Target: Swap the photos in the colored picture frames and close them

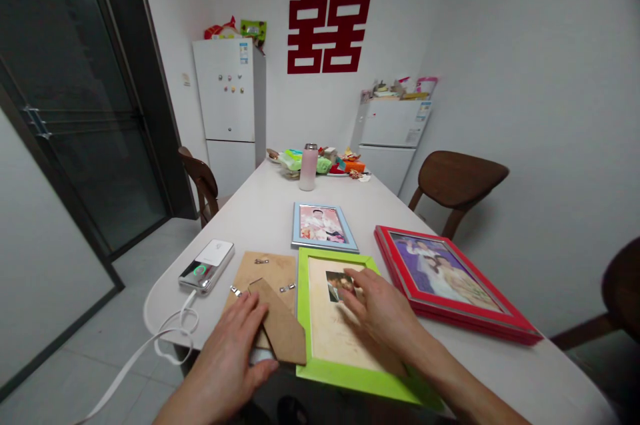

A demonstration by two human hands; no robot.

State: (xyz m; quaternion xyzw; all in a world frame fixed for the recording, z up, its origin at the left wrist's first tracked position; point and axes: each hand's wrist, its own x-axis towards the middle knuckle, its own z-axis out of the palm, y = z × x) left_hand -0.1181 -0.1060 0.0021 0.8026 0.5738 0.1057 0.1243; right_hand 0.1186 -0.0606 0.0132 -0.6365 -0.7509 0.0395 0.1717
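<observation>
My left hand [227, 352] lies with fingers stretched out on a brown backing board [270, 262], which has metal clips and a fold-out stand leg [280, 328]. Beside it, at the table's near edge, is a light green picture frame [340, 255] around a cream sheet [330, 338]. A small dark photo [334, 286] shows on the sheet. My right hand [383, 312] reaches over the frame from the right, its fingers apart at the photo and partly covering it. Whether the fingertips press on the photo, I cannot tell.
A blue framed picture [320, 225] lies beyond the green frame. Red frames [450, 272] are stacked at right. At left, a phone-like device [207, 266] trails a white cable [170, 332]. Farther back stand a pink bottle [309, 168] and a colourful pile [345, 164]. Chairs [460, 175] flank the table.
</observation>
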